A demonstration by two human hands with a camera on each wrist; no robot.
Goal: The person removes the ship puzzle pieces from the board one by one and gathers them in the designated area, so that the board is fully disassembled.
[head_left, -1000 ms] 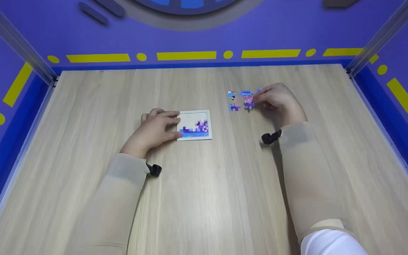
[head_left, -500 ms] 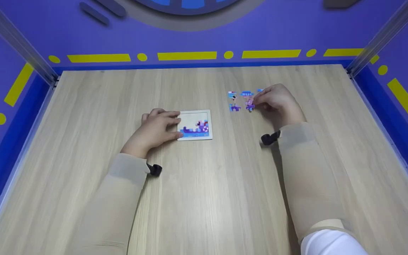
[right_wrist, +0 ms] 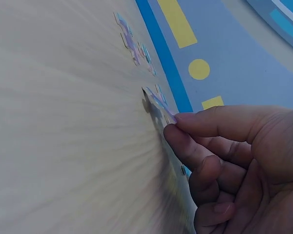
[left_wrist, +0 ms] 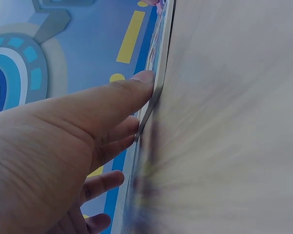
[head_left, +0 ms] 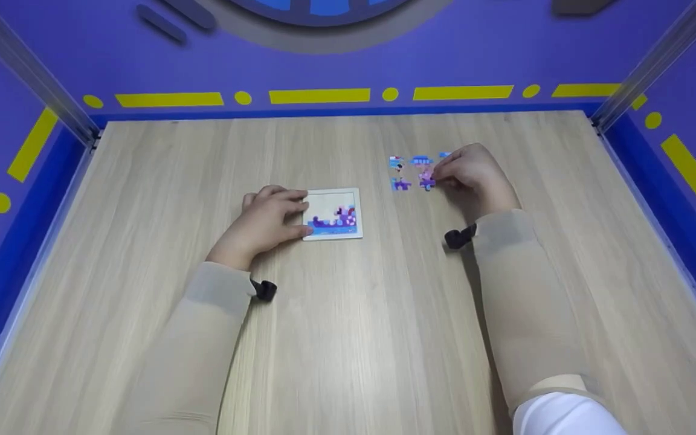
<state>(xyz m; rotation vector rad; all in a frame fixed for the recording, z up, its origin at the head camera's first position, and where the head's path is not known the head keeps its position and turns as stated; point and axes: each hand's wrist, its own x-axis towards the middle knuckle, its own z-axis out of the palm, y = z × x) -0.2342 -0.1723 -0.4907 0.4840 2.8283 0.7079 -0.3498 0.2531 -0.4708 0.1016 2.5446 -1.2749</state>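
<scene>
In the head view a square puzzle board [head_left: 328, 205] with a white border lies flat, its lower part filled with blue and purple picture pieces. My left hand [head_left: 265, 219] rests on its left side, thumb at the near corner and fingertips at the far part; the left wrist view shows the thumb nearly straight on the edge. To the right, my right hand [head_left: 475, 169] pinches a pink and purple puzzle piece [head_left: 426, 178] between thumb and index finger. In the right wrist view, that puzzle piece [right_wrist: 159, 103] is tilted, one side raised off the table.
Loose puzzle pieces lie around the right fingers: one at far left [head_left: 396, 162], a purple one [head_left: 400, 183], a blue one [head_left: 422, 160] and another partly hidden by the hand [head_left: 444, 155]. The wooden table [head_left: 336, 326] ends at blue walls [head_left: 324, 66].
The pinched puzzle piece has tipped up slightly at my right fingertips. The right hand has barely shifted, and the left hand and board stay put.
</scene>
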